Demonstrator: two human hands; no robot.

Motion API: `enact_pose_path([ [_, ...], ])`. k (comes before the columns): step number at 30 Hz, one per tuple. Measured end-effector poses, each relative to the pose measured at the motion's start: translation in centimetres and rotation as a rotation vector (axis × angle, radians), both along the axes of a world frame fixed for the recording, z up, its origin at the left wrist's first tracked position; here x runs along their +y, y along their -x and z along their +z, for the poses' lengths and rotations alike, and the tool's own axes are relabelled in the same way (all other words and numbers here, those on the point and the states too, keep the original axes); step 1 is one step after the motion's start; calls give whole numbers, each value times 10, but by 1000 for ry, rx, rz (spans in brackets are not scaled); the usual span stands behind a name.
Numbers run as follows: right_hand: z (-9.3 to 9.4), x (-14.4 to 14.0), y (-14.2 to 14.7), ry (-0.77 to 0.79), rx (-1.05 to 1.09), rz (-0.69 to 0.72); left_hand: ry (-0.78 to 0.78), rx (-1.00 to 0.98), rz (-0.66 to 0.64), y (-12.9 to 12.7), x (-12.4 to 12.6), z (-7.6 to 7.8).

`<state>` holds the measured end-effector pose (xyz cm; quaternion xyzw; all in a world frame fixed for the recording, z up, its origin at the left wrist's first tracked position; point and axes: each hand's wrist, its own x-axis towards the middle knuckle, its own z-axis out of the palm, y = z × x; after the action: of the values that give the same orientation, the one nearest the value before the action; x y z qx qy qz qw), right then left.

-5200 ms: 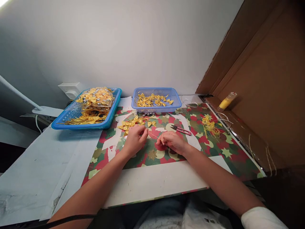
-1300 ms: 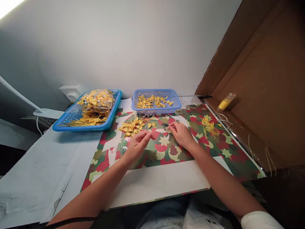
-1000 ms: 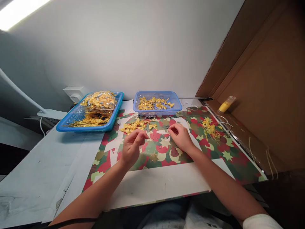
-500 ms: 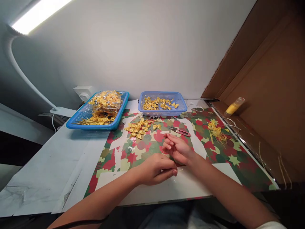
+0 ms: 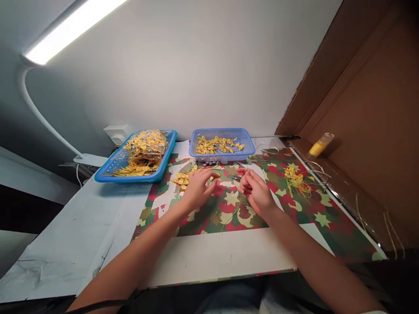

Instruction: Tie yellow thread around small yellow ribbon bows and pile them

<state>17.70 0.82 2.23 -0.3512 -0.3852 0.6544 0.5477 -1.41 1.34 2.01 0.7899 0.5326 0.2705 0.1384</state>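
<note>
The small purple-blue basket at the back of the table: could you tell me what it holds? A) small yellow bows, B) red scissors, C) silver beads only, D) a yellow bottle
A: the small basket holds a loose scatter of small yellow bows; the yellow bottle lies apart on the ledge at the right.

No legible text, label, brand, number or sign in this frame. The patterned sheet (image 5: pixel 294 205) under the fingers carries only printed stars and blobs in red, green and cream, no lettering. The yellow bottle (image 5: pixel 321 145), well to the right of the fingers, shows no readable label at this size. The two blue baskets (image 5: pixel 222 153) beyond the fingertips bear no markings that can be made out.
</note>
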Motion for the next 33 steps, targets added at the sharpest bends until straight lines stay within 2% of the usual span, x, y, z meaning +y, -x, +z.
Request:
enact_pose_path([
  [2, -1, -1, 2, -33, -46, -3, -21, 177, 79, 3, 22, -5],
  [6, -6, -2, 5, -55, -118, 20, 14, 360, 53, 1, 46, -12],
  [9, -10, -2, 7, -51, -140, 33, 41, 366, 51, 0, 49, -11],
  [13, -15, -1, 8, -33, -168, 47, 64, 281, 57, 2, 48, -10],
  [16, -19, 1, 8, -24, -194, 69, 6, 74, 101, 4, 43, -8],
  [18, -21, 1, 8, -31, -225, 84, 53, -220, 136, 3, 35, -6],
  [19, -22, -1, 8, -44, -250, 90, 136, -413, 145, 2, 30, -6],
  [22, -22, -9, 10, -138, -360, 124, 521, -1018, 102, -1, 8, -7],
  [24, -20, -18, 12, -223, -443, 169, 710, -1263, 81, -3, -8, -11],
  [27, -18, -28, 16, -325, -522, 244, 784, -1408, 105, -4, -22, -18],
  [30, -21, -29, 17, -350, -537, 292, 775, -1406, 70, -6, -25, -22],
  [33, -24, -26, 16, -346, -549, 264, 800, -1380, 28, -7, -24, -24],
])
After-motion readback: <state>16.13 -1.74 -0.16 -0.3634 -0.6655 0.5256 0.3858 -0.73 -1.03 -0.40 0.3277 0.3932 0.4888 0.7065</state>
